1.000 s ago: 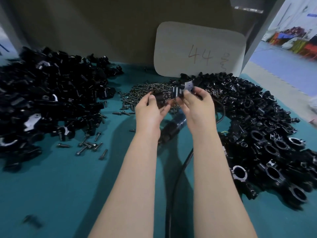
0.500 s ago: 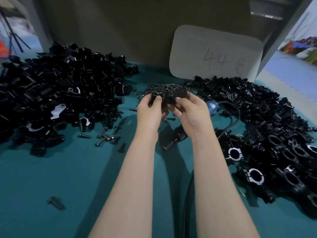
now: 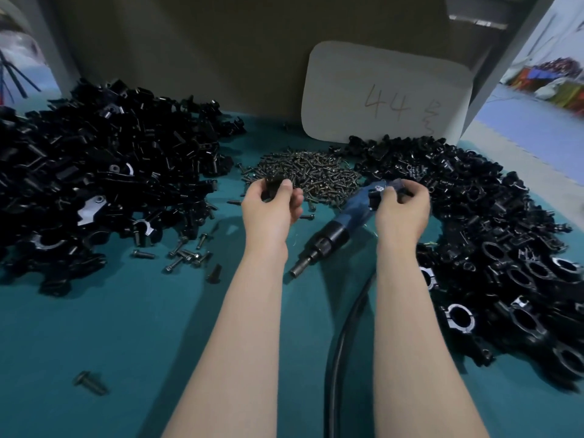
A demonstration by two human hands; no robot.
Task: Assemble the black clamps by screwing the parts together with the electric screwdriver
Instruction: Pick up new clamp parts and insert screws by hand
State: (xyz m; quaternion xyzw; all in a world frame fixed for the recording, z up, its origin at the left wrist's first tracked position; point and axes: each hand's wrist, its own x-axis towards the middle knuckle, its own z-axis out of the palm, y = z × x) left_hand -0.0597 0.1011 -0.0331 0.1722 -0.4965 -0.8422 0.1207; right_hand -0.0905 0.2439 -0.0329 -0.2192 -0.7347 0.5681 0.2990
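A worker's left hand (image 3: 271,207) curled its fingers round a black clamp part (image 3: 273,184) near the middle of the teal worktop (image 3: 126,343). The right hand (image 3: 403,210), held apart from it, pinched a second black piece (image 3: 376,197) between thumb and fingertips. The electric screwdriver (image 3: 335,232) lay flat between the forearms, bit end toward the front edge, its blue rear just beneath the right hand (whether the fingers touched it could not be told).

The step in hand appeared to be pairing two clamp halves ahead of fastening. The next move would call for mating them with holes aligned, seating a screw from the screw pile (image 3: 303,175) toward the back edge, then taking up the driver.

Unassembled parts (image 3: 94,172) were heaped along the left edge and more black clamps (image 3: 489,232) along the right. A white card (image 3: 385,74) propped at the back edge bore a handwritten "44" and a further mark too faint to read. The driver's label was illegible.
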